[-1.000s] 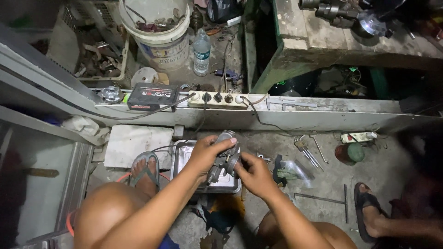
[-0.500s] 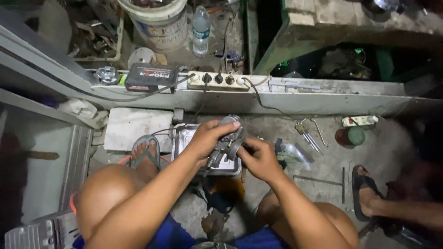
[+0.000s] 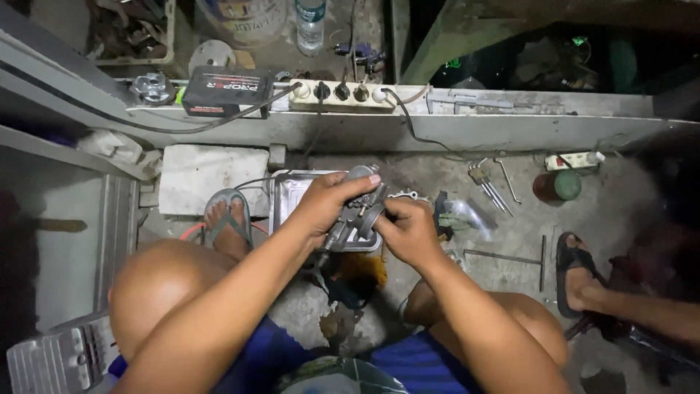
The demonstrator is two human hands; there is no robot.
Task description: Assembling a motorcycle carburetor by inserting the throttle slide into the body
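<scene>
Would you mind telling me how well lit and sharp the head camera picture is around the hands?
Head view: light falls from above on the left hand, right hand and grey metal part, which look fairly sharp; the right edge and top right corner sink into deep shadow; the wide lens bends the ledge.

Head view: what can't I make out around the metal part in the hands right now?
- Metal part: its underside and middle, covered by the left hand and right hand.
- Metal tray: its contents, hidden behind both hands.
- Bottle: its top, cut off by the upper edge.
</scene>
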